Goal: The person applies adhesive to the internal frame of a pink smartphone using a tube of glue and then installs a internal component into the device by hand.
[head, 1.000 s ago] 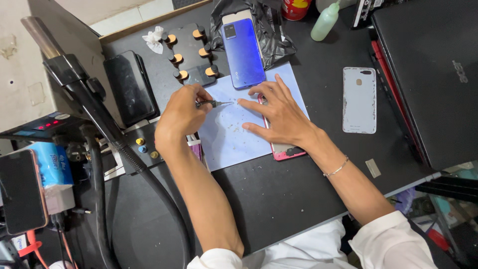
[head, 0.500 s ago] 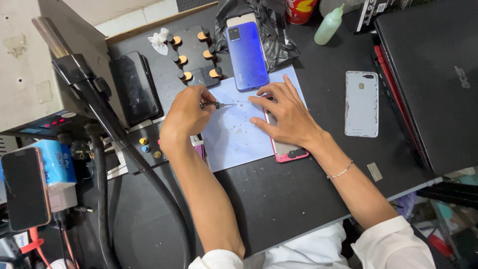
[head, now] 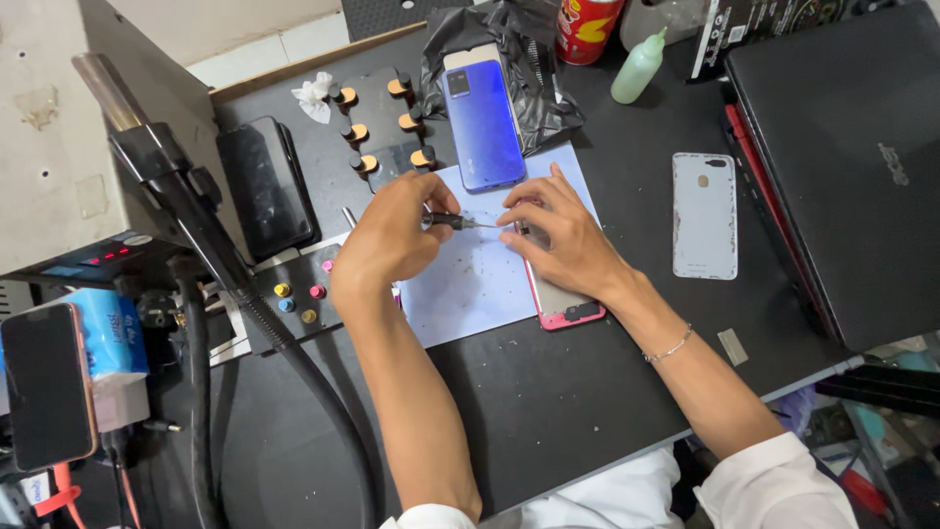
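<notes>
Hands unmoved — screwdriver still at pink phone, view nearer

Blue phone, white back cover, green squeeze bottle, closed black laptop.

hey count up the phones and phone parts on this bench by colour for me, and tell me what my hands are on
Blue phone: 1
Pink-edged phone under the right hand: 1
Black phones, one on the bench, one at far left: 2
White back cover: 1
Total: 5
The left hand holds a small screwdriver.
</notes>
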